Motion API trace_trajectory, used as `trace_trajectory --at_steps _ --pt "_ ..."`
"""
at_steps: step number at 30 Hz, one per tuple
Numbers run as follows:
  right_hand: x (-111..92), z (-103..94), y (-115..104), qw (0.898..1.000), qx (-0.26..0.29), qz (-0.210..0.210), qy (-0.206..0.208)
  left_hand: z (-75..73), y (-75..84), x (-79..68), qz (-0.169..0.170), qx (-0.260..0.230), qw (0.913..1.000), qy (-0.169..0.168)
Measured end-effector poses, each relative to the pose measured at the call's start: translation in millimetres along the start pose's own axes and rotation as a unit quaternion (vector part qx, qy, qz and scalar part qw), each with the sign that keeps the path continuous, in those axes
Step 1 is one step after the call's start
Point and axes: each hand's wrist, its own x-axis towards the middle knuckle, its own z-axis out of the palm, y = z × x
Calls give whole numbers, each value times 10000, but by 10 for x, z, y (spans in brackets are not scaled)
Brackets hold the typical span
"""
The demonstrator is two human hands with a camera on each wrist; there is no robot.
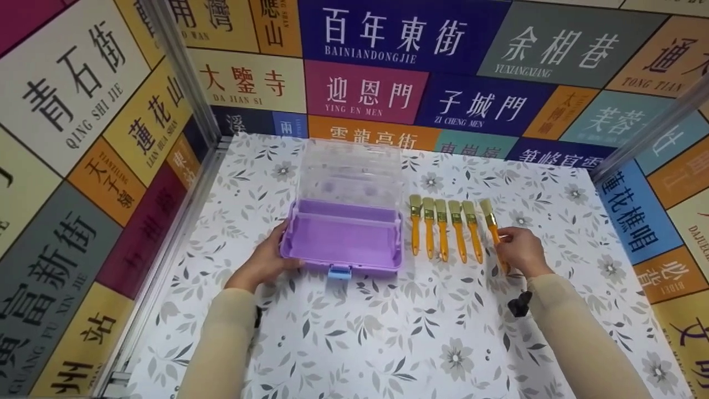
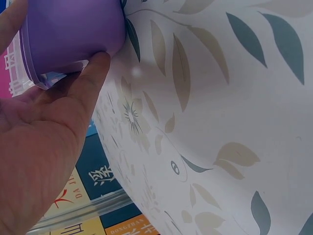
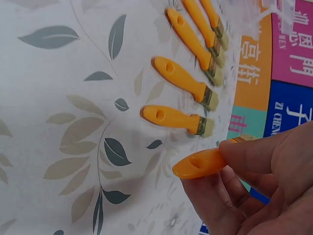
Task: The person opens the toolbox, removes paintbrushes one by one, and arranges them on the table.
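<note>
My left hand holds the left end of a purple plastic toolbox, its thumb at the front corner. The clear lid stands raised at the back, and a blue latch hangs at the front. In the left wrist view a fingertip touches the box's purple wall. To the right, my right hand pinches the orange handle of a flat paintbrush, bristles pointing away. Its handle shows between thumb and fingers in the right wrist view.
Several like paintbrushes lie in a row between the box and my right hand, bristles toward the back. A floral cloth covers the table. Panels with printed street names enclose the back and sides, with a metal rail at left.
</note>
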Motion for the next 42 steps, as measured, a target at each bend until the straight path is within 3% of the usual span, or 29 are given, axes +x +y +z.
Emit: trace_trajectory --at_steps 13,28,42 --pt "290 20 69 9965 -53 748 -362 9 10 0 -11 -77 10000 7" --pt "427 136 78 9932 183 1071 -430 5 -24 26 -41 44 10000 32" --pt "456 206 93 9944 92 979 -389 -5 -26 15 14 50 10000 83"
